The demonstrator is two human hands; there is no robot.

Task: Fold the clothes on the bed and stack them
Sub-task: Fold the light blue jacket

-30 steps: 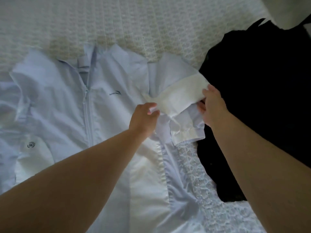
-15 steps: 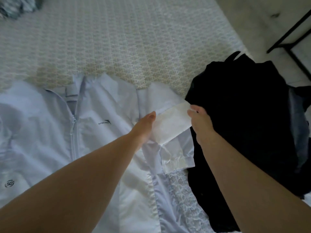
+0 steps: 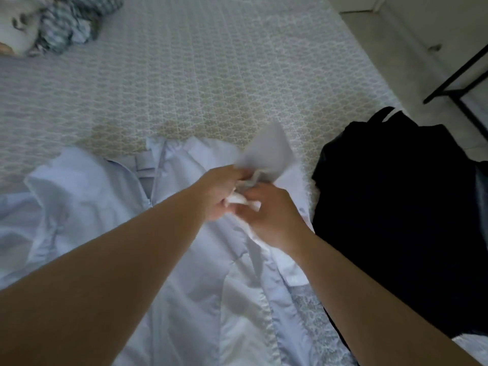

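Observation:
A pale blue zip-front jacket [image 3: 87,196] lies front-up on the patterned bedspread [image 3: 211,75], collar toward the far side. Its right sleeve [image 3: 269,151] is lifted off the bed and blurred, bunched between both hands. My left hand [image 3: 219,191] grips the sleeve fabric from the left. My right hand [image 3: 269,215] pinches the white cuff end from the right, close against the left hand. A heap of black clothing [image 3: 396,220] lies to the right of the jacket on the bed.
Crumpled blue-checked and white clothes [image 3: 60,25] sit at the far left corner of the bed. The bed's right edge runs past the black heap, with pale floor [image 3: 396,54] and a black metal frame [image 3: 459,72] beyond.
The sleeve lay flat with the hands at its two ends; now both hands have come together and lifted it, bunched, above the jacket. The camera view has tilted farther up the bed.

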